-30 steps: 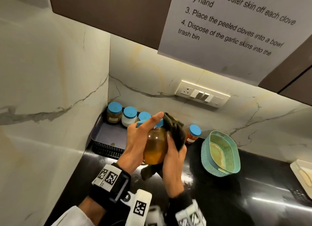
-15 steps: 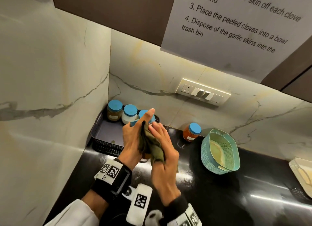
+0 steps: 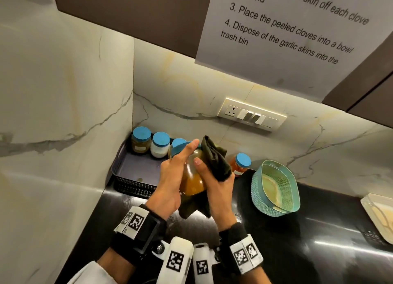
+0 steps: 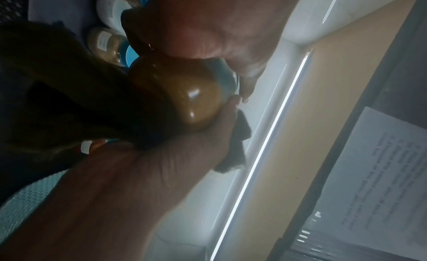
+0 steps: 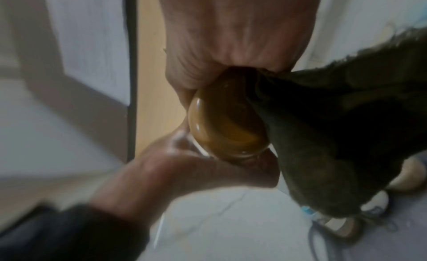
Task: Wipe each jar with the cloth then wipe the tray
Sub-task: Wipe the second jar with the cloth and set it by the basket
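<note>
My left hand (image 3: pixel 176 173) holds a glass jar of amber paste (image 3: pixel 192 181) with a blue lid, tilted, above the black counter. My right hand (image 3: pixel 214 184) wraps a dark olive cloth (image 3: pixel 214 158) round the jar's right side, thumb on the glass. In the left wrist view the jar (image 4: pixel 184 97) shows between both hands; in the right wrist view the jar (image 5: pixel 226 122) sits against the cloth (image 5: pixel 335 137). Behind stands a dark tray (image 3: pixel 131 173) holding an olive-filled jar (image 3: pixel 141 140), a white-filled jar (image 3: pixel 160 144) and a third, mostly hidden. A red-filled jar (image 3: pixel 241 164) stands on the counter.
A teal oval basket (image 3: pixel 276 188) sits right of the hands on the black counter (image 3: pixel 297 241). A white dish (image 3: pixel 380 218) lies at the far right edge. Marble walls close in on the left and back, with a switch plate (image 3: pixel 252 113) above.
Half a second ago the cloth covered the jar's near side under my right hand. Now it has swept round to the jar's right, and the amber glass shows again.
</note>
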Demonstrator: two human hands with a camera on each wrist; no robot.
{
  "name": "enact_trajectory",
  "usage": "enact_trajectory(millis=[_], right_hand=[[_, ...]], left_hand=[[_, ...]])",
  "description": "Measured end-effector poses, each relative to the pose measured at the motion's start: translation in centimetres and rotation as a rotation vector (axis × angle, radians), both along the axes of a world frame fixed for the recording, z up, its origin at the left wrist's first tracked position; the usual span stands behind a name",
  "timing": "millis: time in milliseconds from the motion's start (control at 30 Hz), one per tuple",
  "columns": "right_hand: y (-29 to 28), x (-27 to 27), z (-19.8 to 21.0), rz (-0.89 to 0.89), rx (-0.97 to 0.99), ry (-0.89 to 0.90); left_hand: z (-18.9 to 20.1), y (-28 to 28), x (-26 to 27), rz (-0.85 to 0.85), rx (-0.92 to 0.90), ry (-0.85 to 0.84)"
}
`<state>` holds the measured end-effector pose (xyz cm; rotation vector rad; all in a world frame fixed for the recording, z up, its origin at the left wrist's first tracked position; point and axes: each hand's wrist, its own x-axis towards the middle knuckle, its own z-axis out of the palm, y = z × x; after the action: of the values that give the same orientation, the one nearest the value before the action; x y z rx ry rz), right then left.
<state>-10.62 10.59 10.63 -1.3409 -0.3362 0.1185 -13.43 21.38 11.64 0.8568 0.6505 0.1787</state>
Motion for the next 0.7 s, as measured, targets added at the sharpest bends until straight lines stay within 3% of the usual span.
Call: enact_trajectory(millis=[233, 367, 500, 567, 700], right_hand=[[0.5, -2.2, -0.5, -0.072, -0.004, -0.115], [0.2, -3.5, -0.9, -0.074, -0.104, -0.265], [0.3, -0.1, 1.0, -0.095, -0.111, -0.129], [0.2, -0.9, 1.0, -0.072, -0.071, -0.116], [0.3, -3.5, -0.9, -0.06, -0.133, -0.284]], left_hand=[[-0.2, 0.2, 0.7, 0.07, -0.073, -0.099], [-0.6, 0.3, 0.8, 0.07, -0.05, -0.116], [-0.2, -0.4, 0.8, 0.083, 0.063, -0.135], [0.2, -0.1, 0.9, 0.072, 0.082, -0.146], [0.3, 0.6, 0.7, 0.104, 0.051, -0.154]])
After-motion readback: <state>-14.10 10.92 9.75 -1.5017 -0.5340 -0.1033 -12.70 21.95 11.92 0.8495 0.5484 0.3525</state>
